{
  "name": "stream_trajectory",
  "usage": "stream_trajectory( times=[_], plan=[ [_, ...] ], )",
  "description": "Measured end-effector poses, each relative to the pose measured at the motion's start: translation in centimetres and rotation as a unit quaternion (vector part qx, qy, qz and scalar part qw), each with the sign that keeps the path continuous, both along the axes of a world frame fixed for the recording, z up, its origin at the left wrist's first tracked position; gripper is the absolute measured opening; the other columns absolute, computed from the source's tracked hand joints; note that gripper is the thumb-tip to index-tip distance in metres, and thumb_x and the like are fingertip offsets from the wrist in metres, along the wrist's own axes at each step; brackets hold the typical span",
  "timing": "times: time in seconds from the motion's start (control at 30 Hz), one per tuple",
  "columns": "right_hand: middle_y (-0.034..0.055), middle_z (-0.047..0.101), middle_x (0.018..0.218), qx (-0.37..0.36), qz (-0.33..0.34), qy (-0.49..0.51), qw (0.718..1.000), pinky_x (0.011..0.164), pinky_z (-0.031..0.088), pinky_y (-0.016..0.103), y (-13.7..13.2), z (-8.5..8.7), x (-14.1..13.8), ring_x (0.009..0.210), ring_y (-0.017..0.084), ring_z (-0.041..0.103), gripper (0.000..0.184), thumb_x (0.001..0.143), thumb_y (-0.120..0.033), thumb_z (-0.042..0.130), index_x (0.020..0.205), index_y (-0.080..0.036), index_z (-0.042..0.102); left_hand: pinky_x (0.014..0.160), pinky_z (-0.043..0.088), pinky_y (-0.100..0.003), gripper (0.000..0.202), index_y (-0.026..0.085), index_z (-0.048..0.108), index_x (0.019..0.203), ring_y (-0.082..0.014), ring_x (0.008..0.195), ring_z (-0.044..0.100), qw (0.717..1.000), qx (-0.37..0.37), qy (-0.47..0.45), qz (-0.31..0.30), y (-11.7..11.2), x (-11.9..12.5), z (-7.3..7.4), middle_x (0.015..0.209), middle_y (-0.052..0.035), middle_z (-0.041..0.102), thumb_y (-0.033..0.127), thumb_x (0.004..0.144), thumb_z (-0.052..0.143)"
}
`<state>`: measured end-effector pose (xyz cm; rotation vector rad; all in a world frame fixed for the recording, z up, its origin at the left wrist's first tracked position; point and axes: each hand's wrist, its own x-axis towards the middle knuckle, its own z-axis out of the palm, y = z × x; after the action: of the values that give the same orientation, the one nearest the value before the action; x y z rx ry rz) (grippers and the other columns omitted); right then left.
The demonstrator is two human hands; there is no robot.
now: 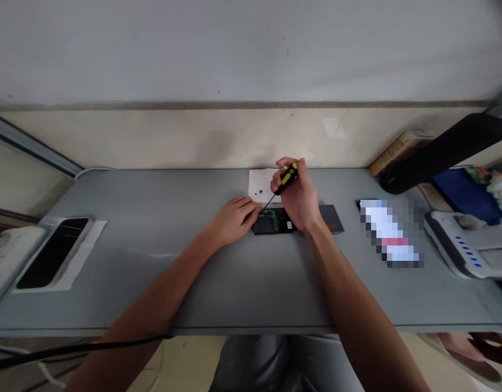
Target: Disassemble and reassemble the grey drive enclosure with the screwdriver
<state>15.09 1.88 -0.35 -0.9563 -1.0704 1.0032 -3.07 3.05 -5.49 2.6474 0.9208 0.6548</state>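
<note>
A grey bench (pixel 124 201) runs across the view, backed by a cream wall (pixel 194 136) with a paler upper wall (pixel 234 49) above a dark horizontal strip. A white cable (pixel 91 171) curves over the bench's back left corner. Further left, a dark rectangular panel (pixel 50 253) sits in a pale frame on a white sheet. To the right are a black lamp head (pixel 442 152), a book (pixel 398 152), a blue object (pixel 463 196) and a white device with blue lights (pixel 465 245).

Near the middle of the bench, the hands are apart but close together. The left hand (pixel 234 218) rests over the edge of a black case (pixel 271 231), with an exposed green circuit board (pixel 273 220) showing in it. The right hand (pixel 298 196) is closed around the yellow-and-black handle of a small screwdriver (pixel 287 177), whose thin shaft slants down toward the board. Its tip is hidden by the left hand. Small dark screws (pixel 259 192) lie on a white paper sheet (pixel 261 182) behind the case.

One flat object (pixel 390 234) is pixelated beyond recognition. The shape at the bottom right corner (pixel 459 348) is too cut off to make out.
</note>
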Motion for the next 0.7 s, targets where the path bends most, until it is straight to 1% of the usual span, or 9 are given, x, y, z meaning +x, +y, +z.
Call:
stream_trajectory(
  times=[0.1, 0.13, 0.2, 0.27, 0.33, 0.43, 0.53, 0.6, 0.7],
  plan=[
    [0.0029, 0.059, 0.084, -0.008, 0.045, -0.001, 0.999, 0.076, 0.055, 0.036, -0.6, 0.6, 0.6, 0.077, 0.018, 0.063, 0.052, 0.084, -0.077, 0.057, 0.08, -0.026, 0.046, 0.095, 0.053, -0.041, 0.033, 0.02, 0.07, 0.106, -0.0226, 0.1, 0.067, 1.0, 0.0, 0.008, 0.001, -0.1, 0.0, 0.2, 0.098, -0.0071, 0.072, 0.027, 0.107, 0.037],
    [0.002, 0.059, 0.084, -0.009, 0.067, 0.001, 0.998, 0.078, 0.055, 0.037, -0.8, 0.6, 0.8, 0.078, 0.018, 0.063, 0.051, 0.082, -0.073, 0.063, 0.079, -0.026, 0.043, 0.095, 0.053, -0.041, 0.033, 0.021, 0.07, 0.106, -0.0226, 0.1, 0.067, 1.0, 0.002, 0.008, 0.002, -0.1, 0.0, 0.2, 0.098, -0.007, 0.072, 0.027, 0.107, 0.037],
    [-0.0023, 0.054, 0.074, -0.014, 0.095, 0.0, 0.995, 0.074, 0.055, 0.036, -0.9, 0.5, 1.1, 0.069, 0.016, 0.059, 0.052, 0.08, -0.067, 0.069, 0.077, -0.027, 0.036, 0.094, 0.054, -0.04, 0.032, 0.021, 0.069, 0.108, -0.0225, 0.1, 0.067, 1.0, 0.005, 0.005, 0.003, -0.1, 0.0, 0.2, 0.099, -0.0069, 0.072, 0.026, 0.107, 0.038],
    [-0.0067, 0.042, 0.063, -0.016, 0.084, -0.015, 0.996, 0.065, 0.051, 0.032, -0.8, 0.1, 1.1, 0.058, 0.013, 0.048, 0.054, 0.083, -0.066, 0.068, 0.076, -0.027, 0.03, 0.094, 0.054, -0.04, 0.03, 0.02, 0.068, 0.109, -0.0223, 0.099, 0.067, 1.0, 0.005, 0.002, 0.005, -0.1, 0.0, 0.2, 0.1, -0.0069, 0.072, 0.025, 0.107, 0.038],
    [-0.0084, 0.033, 0.059, -0.002, 0.045, -0.031, 0.999, 0.059, 0.047, 0.03, -0.5, -0.4, 0.9, 0.054, 0.012, 0.041, 0.056, 0.083, -0.07, 0.065, 0.076, -0.028, 0.03, 0.093, 0.054, -0.039, 0.03, 0.019, 0.067, 0.106, -0.0224, 0.098, 0.067, 1.0, 0.007, 0.001, 0.004, -0.2, 0.0, 0.2, 0.098, -0.0073, 0.072, 0.025, 0.107, 0.038],
    [-0.0059, 0.039, 0.064, 0.022, 0.012, -0.038, 0.999, 0.062, 0.046, 0.031, -0.1, -0.6, 0.7, 0.059, 0.014, 0.047, 0.055, 0.086, -0.083, 0.047, 0.087, -0.028, 0.044, 0.093, 0.054, -0.039, 0.031, 0.019, 0.068, 0.103, -0.0229, 0.098, 0.067, 1.0, 0.013, 0.002, 0.001, -0.2, 0.0, 0.3, 0.096, -0.0077, 0.072, 0.025, 0.107, 0.038],
    [-0.0006, 0.049, 0.072, 0.0, 0.025, -0.046, 0.999, 0.069, 0.049, 0.033, -0.1, -0.3, 0.7, 0.071, 0.017, 0.057, 0.063, 0.092, -0.082, 0.025, 0.1, -0.029, 0.057, 0.093, 0.054, -0.04, 0.033, 0.019, 0.069, 0.103, -0.023, 0.097, 0.068, 1.0, 0.006, 0.004, 0.001, -0.1, 0.0, 0.2, 0.096, -0.0077, 0.072, 0.026, 0.107, 0.038],
    [0.0017, 0.053, 0.077, -0.012, 0.02, -0.062, 0.998, 0.071, 0.051, 0.033, -0.2, -0.1, 0.9, 0.079, 0.018, 0.061, 0.06, 0.093, -0.079, 0.028, 0.094, -0.028, 0.059, 0.094, 0.053, -0.041, 0.033, 0.019, 0.07, 0.103, -0.0231, 0.097, 0.068, 1.0, -0.003, 0.006, 0.005, -0.1, 0.0, 0.2, 0.098, -0.0079, 0.073, 0.026, 0.107, 0.038],
    [0.003, 0.058, 0.084, -0.008, 0.013, -0.056, 0.998, 0.073, 0.053, 0.033, -0.3, -0.1, 1.1, 0.087, 0.019, 0.065, 0.052, 0.088, -0.078, 0.044, 0.082, -0.027, 0.051, 0.096, 0.053, -0.04, 0.031, 0.021, 0.071, 0.105, -0.0226, 0.101, 0.068, 1.0, -0.016, 0.005, 0.011, -0.1, 0.0, 0.2, 0.102, -0.0072, 0.074, 0.026, 0.106, 0.04]
  ],
)
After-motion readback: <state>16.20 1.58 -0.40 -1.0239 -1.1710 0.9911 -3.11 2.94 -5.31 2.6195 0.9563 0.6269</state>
